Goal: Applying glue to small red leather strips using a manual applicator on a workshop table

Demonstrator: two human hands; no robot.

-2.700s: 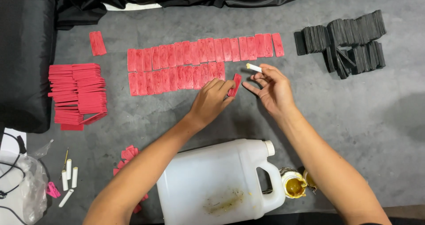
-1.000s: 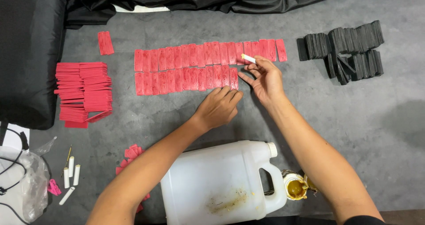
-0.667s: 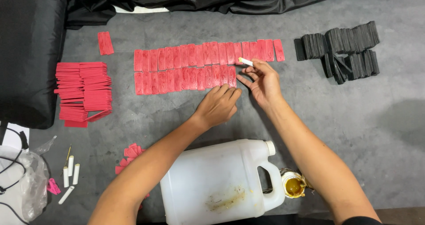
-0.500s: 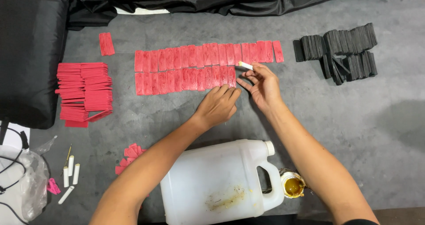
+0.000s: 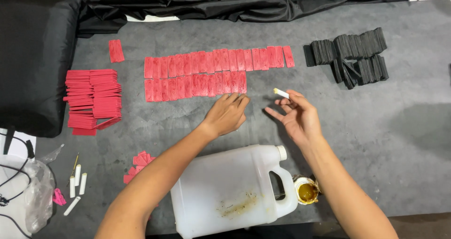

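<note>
Two rows of flat red rectangular pieces (image 5: 206,74) lie side by side on the grey mat. My left hand (image 5: 228,114) rests palm down just below the right end of the lower row, fingertips at the last piece. My right hand (image 5: 293,114) hovers a little to the right, palm up, pinching a small white stick (image 5: 281,93) between thumb and fingers. The stick points up and to the left, away from the rows.
A stack of red pieces (image 5: 91,100) sits at the left, a single red piece (image 5: 116,50) above it. Black pieces (image 5: 350,53) are piled at the right. A white plastic jug (image 5: 230,192) and a small tin of yellow liquid (image 5: 306,190) stand near me. Several white sticks (image 5: 77,185) lie lower left.
My right hand has pulled back from the right end of the rows toward me with the white stick. My left hand stays below the lower row. The view has shifted slightly.
</note>
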